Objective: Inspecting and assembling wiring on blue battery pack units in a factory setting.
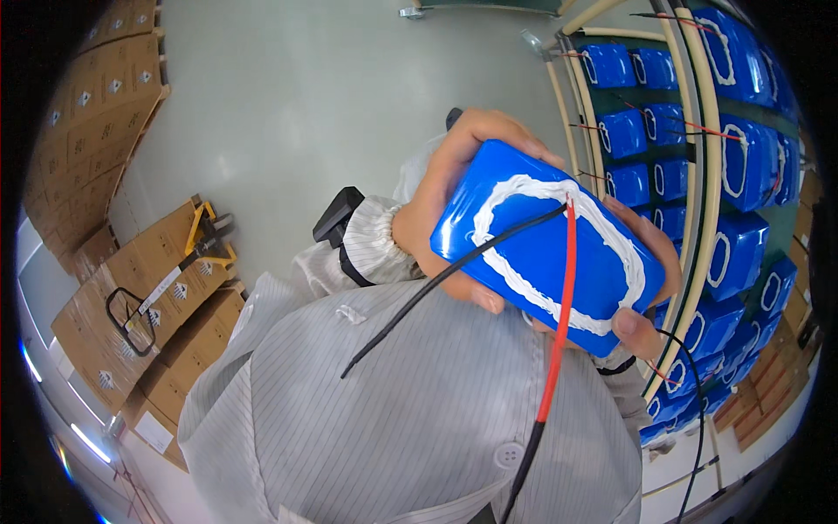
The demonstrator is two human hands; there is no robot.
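Head view: blue block (534, 255) grasped between two hands

Just below the camera, in front of a striped grey jacket (375, 393), the blue block is held aslant, clear of any surface. Its upper face is bordered by an uneven white bead (524, 185), laid as a closed loop set in from the edges. From the loop, near the upper long edge, two leads are let out: a black wire (463, 260), stretched across the face and past the lower long edge, and a red wire (569, 271), crossed over the face near the lower corner and ended in a black sleeve.

The block's left short edge is wrapped by the left hand (441, 183), its fingers bent over the upper corner and its thumb set under the lower long edge. The right-hand corner is grasped by the right hand (653, 234), with the thumb pressed near the lower corner. A black device (339, 214) is worn at the left wrist.

To the right, similar blue blocks (624, 131), many marked with white loops, are carried in rows on a rack (711, 175) of beige tubes. Farther left, brown cartons (96, 113) are stacked, with a yellow pallet truck (209, 236) placed beside the nearer stack.
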